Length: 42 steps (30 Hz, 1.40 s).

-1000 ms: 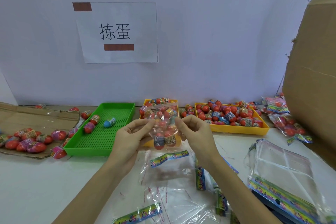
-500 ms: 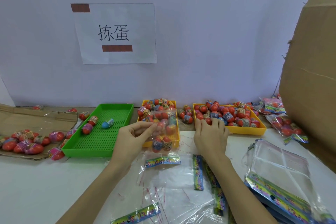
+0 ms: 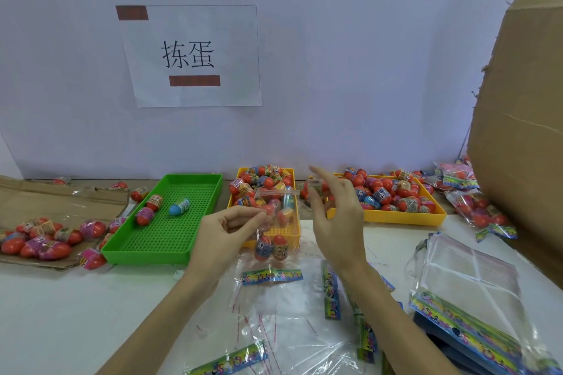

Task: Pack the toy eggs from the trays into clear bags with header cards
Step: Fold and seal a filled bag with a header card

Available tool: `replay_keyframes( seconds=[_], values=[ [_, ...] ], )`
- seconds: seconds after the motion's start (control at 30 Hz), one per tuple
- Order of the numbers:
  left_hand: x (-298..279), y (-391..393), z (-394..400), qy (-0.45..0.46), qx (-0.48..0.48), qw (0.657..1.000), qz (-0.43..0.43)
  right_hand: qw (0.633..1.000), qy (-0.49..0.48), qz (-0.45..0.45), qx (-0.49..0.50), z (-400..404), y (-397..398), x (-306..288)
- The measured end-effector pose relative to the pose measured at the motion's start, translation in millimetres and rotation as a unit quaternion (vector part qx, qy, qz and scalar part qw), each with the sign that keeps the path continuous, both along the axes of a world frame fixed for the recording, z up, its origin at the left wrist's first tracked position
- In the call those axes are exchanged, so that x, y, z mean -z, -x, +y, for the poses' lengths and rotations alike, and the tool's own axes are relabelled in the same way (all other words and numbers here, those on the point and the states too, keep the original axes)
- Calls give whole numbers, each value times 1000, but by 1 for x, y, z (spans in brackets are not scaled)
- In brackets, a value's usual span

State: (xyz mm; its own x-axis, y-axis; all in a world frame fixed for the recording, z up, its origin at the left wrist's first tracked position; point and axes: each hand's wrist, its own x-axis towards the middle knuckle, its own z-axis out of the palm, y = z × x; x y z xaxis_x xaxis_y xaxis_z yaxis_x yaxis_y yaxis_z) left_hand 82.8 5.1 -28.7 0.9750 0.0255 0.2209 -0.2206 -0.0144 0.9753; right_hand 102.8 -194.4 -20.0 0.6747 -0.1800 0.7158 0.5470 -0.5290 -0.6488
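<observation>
Left hand (image 3: 225, 230) pinches the hanging bag (image 3: 275, 222), mouth up; right hand (image 3: 335, 210) holds an egg (image 3: 315, 185) just right of the mouth

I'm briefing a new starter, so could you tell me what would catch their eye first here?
The hands mid-table: the left hand pinches a clear bag of eggs, and the right hand holds one egg. Behind them, two yellow trays hold red eggs, with a green tray nearly bare to their left. A paper sign hangs on the wall.
</observation>
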Motion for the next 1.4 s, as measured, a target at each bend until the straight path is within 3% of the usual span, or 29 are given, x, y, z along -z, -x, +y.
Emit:
replay_keyframes(
  seconds=[0.13,0.23,0.4,0.63,0.97,1.4],
  values=[
    [1,-1,0,-5,-6,1000,-10,996,-24,-65,-61,15,14,-5],
    [1,-1,-1,-6,2,1000,-15,990,45,-86,-103,25,19,-2],
    [1,-1,-2,-10,-2,1000,-27,985,118,-53,-115,27,18,4],
    [1,0,-4,-35,10,998,-55,993,52,4,-107,28,17,2],
    [1,0,-3,-41,2,998,-51,986,102,74,-113,20,16,0],
    [0,1,-5,-39,28,998,-44,983,141,65,-100,18,15,1]
  ],
)
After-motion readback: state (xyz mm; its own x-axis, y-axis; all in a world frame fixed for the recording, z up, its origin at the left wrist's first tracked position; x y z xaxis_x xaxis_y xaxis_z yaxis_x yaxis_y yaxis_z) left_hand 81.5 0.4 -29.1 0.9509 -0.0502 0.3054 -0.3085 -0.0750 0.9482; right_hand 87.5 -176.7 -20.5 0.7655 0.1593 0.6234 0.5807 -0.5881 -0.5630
